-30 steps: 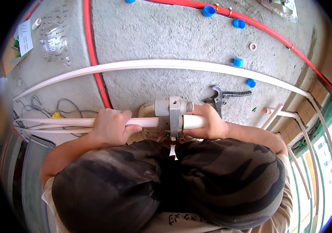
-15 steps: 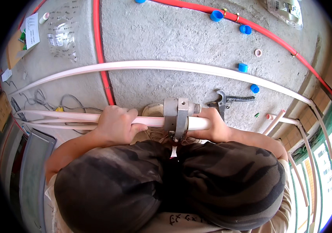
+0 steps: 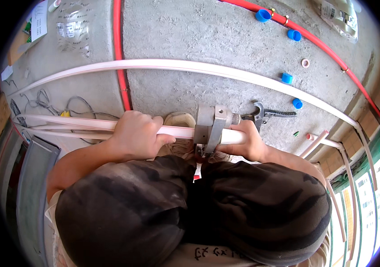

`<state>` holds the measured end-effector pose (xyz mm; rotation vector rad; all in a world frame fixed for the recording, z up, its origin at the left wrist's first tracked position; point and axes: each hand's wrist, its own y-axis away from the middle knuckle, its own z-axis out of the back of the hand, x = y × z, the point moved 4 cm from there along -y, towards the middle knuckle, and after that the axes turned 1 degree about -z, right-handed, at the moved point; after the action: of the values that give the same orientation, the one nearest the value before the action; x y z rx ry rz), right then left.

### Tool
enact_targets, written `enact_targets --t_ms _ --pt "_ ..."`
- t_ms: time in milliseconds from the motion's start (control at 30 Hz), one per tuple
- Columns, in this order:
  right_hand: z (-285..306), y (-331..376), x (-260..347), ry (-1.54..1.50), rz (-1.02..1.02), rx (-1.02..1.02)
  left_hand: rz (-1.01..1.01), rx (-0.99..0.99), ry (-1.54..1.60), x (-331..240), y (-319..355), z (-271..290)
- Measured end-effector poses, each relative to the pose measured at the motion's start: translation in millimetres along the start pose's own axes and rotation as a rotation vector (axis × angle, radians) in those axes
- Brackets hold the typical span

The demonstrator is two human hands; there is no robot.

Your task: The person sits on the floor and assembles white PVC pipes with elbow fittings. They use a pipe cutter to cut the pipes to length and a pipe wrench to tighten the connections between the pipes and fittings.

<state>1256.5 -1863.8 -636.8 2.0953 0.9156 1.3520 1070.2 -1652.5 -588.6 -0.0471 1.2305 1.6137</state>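
Note:
My left hand (image 3: 138, 135) is wrapped round a white pipe (image 3: 176, 132) with a thin red stripe, its thumb lying along the pipe. That pipe's right end meets a grey metal pipe-fusion heater (image 3: 206, 126), which stands in front of my knees. On the heater's other side, my right hand (image 3: 251, 141) grips a white cylindrical pipe fitting (image 3: 231, 136) by its outer end. The fitting's left end is against the heater. Below, the heater's lower part (image 3: 199, 165) goes down between my knees, partly hidden. Black-handled pipe cutters (image 3: 260, 115) lie on the floor just beyond my right hand.
A long white pipe (image 3: 190, 66) arcs across the concrete floor, over a red conduit (image 3: 118, 49). Several blue caps (image 3: 287, 78) lie at the right. Cables (image 3: 43, 100) and a grey panel (image 3: 36, 178) are at the left. Short pipes (image 3: 316, 143) lie right.
The view has shifted slightly, so the floor items appear moved. The heater looks a little more tilted and sits farther right in the picture. Both hands keep their holds.

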Motion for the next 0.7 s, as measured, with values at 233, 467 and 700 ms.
enact_targets --t_ms 233,467,700 --pt "-0.4 0.5 1.1 -0.089 -0.041 -0.016 0.019 0.031 -0.047 2.7 -3.7 -3.5" --pt "-8.1 2.4 -9.1 0.023 0.021 -0.017 0.037 0.071 -0.021 7.1 -1.1 -10.5" --pt "-3.8 2.3 -21.3 0.056 0.030 0.008 0.034 0.009 -0.011 1.1 2.1 -18.0"
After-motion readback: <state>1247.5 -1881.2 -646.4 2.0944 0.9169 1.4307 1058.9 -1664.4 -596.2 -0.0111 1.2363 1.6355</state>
